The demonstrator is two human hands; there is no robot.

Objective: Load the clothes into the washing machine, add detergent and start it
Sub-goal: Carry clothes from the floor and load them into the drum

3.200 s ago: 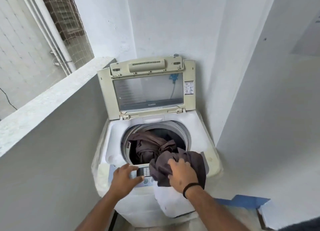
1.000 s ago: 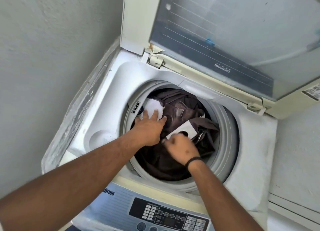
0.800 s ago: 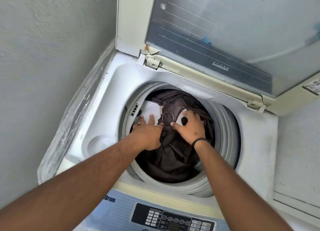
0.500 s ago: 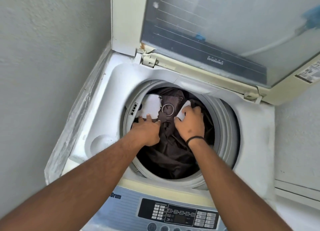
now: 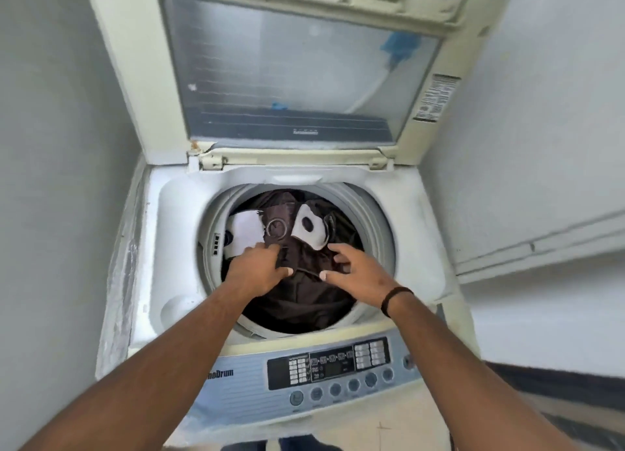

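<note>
Washer point(image 5: 162, 234): top-loader, white deck, set between plain walls. Lid point(image 5: 291, 72) stands raised at the rear edge, its window clouded, a label on the right of its frame.

Left hand point(image 5: 257, 271): reaches over the front-left of the drum point(image 5: 378, 237) rim. Fingers are curled down into the dark brown clothes point(image 5: 304, 295), with a fold of fabric bunched under the fingertips and thumb; the hand grips the cloth. A white patch point(image 5: 245, 231) of fabric lies just beyond the fingertips, against the left wall of the drum.

Clothes: inside the drum, filling most of the opening and heaped toward the rear. A metal ring point(image 5: 277, 227) sits on the fabric at centre, just past the left fingertips. A white piece with a dark hole point(image 5: 309, 227) lies right of the ring, just beyond the right fingertips.

Right hand point(image 5: 358, 271): over the front-right of the drum, fingers spread and bent, thumb pointing left to a dark seam or cord of the garment. Fingertips rest on the cloth; whether they pinch it cannot be told. A dark band point(image 5: 395, 298) circles the wrist.

Panel point(image 5: 338, 369): along the front edge, grey-blue, with a row of round buttons below a dark display.
</note>
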